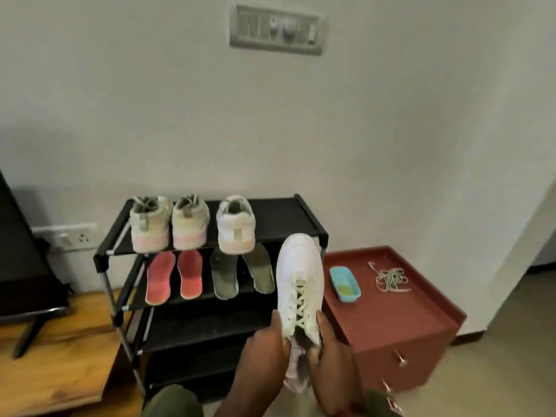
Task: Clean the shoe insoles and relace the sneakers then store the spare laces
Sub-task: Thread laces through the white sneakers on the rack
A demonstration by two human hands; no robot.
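Left hand (266,341) and right hand (332,350) clasp the heel end of the white smooth-leather laced sneaker (301,272) from either side. Its long axis runs away from the person, toe toward the black fabric-shelved shoe rack (285,215), beside a matching white sneaker (236,227) (probably its pair). Tangled pale cord laces (391,279) lie on the red drawer cabinet (391,320), nearer the right hand.

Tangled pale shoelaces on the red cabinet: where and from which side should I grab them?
Pinch the dense middle of the tangled pale shoelaces from straight above: they lie flat on the red cabinet, ends trailing outward. First free a hand: left hand and right hand hold the white sneaker.
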